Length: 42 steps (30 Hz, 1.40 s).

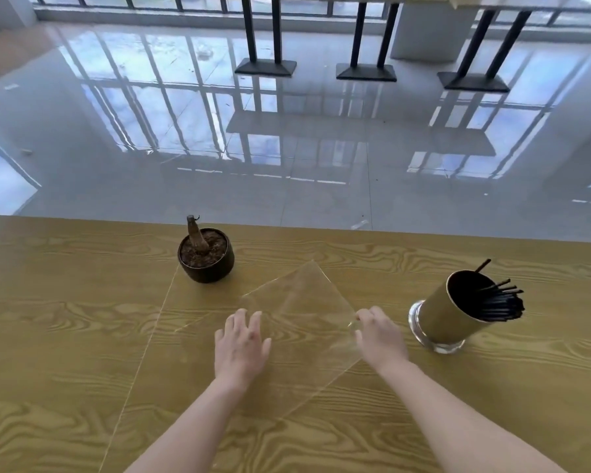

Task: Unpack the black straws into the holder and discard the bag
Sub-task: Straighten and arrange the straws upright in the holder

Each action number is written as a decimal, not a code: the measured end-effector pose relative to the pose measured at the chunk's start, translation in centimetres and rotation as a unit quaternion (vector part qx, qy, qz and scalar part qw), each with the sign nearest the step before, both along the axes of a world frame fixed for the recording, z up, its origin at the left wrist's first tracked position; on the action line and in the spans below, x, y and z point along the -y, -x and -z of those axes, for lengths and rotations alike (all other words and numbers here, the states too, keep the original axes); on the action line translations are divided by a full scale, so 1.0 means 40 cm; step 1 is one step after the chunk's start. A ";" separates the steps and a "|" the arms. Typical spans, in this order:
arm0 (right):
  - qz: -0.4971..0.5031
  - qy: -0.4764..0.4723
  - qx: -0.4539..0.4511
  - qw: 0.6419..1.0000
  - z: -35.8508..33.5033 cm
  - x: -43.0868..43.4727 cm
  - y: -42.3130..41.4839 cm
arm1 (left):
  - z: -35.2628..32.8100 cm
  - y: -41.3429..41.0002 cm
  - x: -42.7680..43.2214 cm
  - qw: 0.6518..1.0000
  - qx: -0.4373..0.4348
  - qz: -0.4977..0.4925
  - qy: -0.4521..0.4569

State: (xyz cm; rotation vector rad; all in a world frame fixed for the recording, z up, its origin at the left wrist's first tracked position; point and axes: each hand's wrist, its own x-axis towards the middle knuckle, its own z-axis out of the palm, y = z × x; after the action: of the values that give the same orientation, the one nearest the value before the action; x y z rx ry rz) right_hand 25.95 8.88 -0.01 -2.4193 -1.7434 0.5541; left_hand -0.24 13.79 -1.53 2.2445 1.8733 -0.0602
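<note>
A clear plastic bag [304,302] lies flat on the wooden table, with one part folded over. My left hand [241,346] rests flat on the bag's left side, fingers spread. My right hand [381,334] pinches the bag's right corner between thumb and fingers. To the right stands a gold cylindrical holder [440,317] on a clear glass base. It is full of black straws [502,303] that lean out to the right.
A small dark pot [206,259] with soil and a bare stub of stem stands behind the bag on the left. The table's far edge [321,230] runs just beyond it, with glossy floor and black table legs [265,63] farther off.
</note>
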 end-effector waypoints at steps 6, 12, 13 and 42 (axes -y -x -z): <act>0.035 -0.065 -0.065 0.995 -0.041 0.065 -0.052 | -0.006 -0.075 0.011 0.999 0.003 0.033 -0.003; 0.120 -0.149 -0.151 0.970 -0.085 0.256 -0.197 | -0.038 -0.240 0.039 0.994 0.108 0.027 0.008; 0.144 -0.157 -0.159 0.964 -0.091 0.289 -0.232 | -0.050 -0.280 0.050 0.990 0.139 0.028 0.014; 0.126 -0.151 -0.134 0.971 -0.213 0.130 -0.576 | -0.280 -0.866 0.025 0.916 0.320 0.146 0.195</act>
State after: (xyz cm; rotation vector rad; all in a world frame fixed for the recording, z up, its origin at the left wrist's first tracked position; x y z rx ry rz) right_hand 48.98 3.68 8.53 -2.1891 -1.2855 0.5116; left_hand 34.42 12.79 9.69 1.9224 1.0706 0.2101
